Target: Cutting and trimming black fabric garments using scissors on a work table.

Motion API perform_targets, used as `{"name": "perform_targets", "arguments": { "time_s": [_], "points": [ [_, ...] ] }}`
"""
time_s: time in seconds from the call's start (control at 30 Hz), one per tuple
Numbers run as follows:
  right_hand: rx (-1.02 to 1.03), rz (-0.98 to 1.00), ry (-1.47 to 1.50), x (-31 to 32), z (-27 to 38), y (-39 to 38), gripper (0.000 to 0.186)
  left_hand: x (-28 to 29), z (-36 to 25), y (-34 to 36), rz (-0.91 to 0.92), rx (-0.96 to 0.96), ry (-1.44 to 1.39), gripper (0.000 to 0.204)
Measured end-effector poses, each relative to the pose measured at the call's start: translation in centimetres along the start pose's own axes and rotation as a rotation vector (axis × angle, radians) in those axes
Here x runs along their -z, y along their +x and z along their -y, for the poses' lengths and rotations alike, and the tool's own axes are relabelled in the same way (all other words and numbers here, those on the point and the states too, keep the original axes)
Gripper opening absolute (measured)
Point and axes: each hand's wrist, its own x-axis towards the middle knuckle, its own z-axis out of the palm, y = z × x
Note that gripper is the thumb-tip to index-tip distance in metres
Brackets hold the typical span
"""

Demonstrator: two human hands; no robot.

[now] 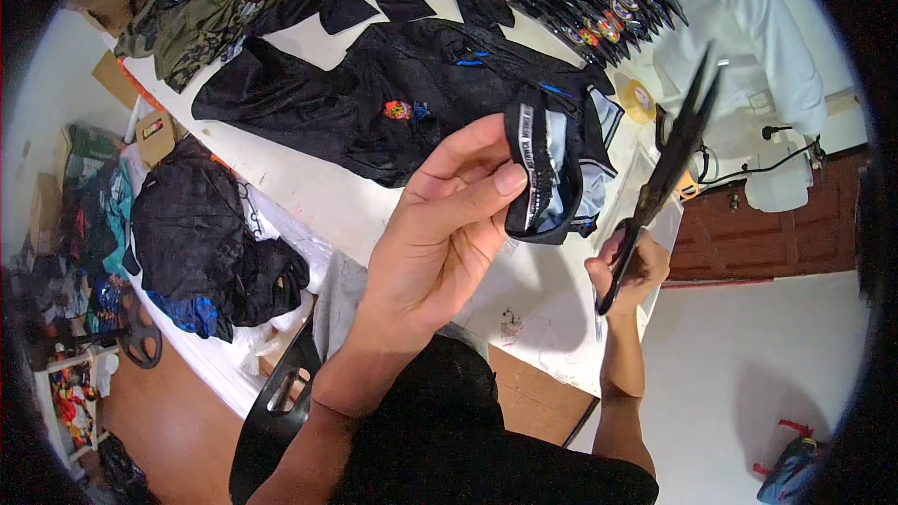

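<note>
Pinched in my left hand [440, 224] is part of a dark garment [561, 164], its folded edge showing a printed white strip, grey lining and a zipper-like row. The garment spreads back across the white table [524, 318] as black fabric with blue trims and a small red patch [398, 110]. My right hand [631, 266] grips large black scissors [678, 145] by the handles, blades pointing up and away, to the right of the held fabric.
Camouflage and black clothes [173, 42] lie at the back left, rows of black items with round badges [599, 9] at the back right. A tape roll [638, 101] and cables sit at the right. Dark bundled fabric [201, 224] and a chair [276, 393] are at my left.
</note>
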Motion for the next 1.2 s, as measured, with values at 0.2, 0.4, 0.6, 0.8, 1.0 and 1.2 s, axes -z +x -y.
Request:
{"name": "perform_targets", "arguments": {
  "time_s": [0.2, 0.4, 0.6, 0.8, 1.0, 1.2],
  "points": [
    [-0.121, 0.145, 0.322, -0.4, 2.8, -1.3, 0.046, -0.3, 0.1, -0.4, 0.002, -0.152, 0.067, 0.042],
    [0.186, 0.153, -0.099, 1.3, 3.3, -1.0, 0.05, -0.9, -0.7, -0.3, 0.009, -0.227, 0.11, 0.041],
    [0.235, 0.251, -0.302, 3.1, 3.7, -0.8, 0.053, -1.7, -0.7, -0.6, 0.066, -0.288, 0.144, 0.042],
    [0.217, 0.221, -0.31, 2.9, 4.1, -0.9, 0.051, -1.4, -0.8, -0.5, 0.073, -0.282, 0.155, 0.043],
    [0.221, 0.249, -0.331, 2.9, 3.7, -1.1, 0.05, -1.2, -0.6, -0.4, 0.109, -0.319, 0.183, 0.042],
    [0.378, 0.135, -0.433, 2.9, 3.2, -1.3, 0.055, -1.0, -0.5, -0.3, 0.094, -0.347, 0.217, 0.042]
  ]
}}
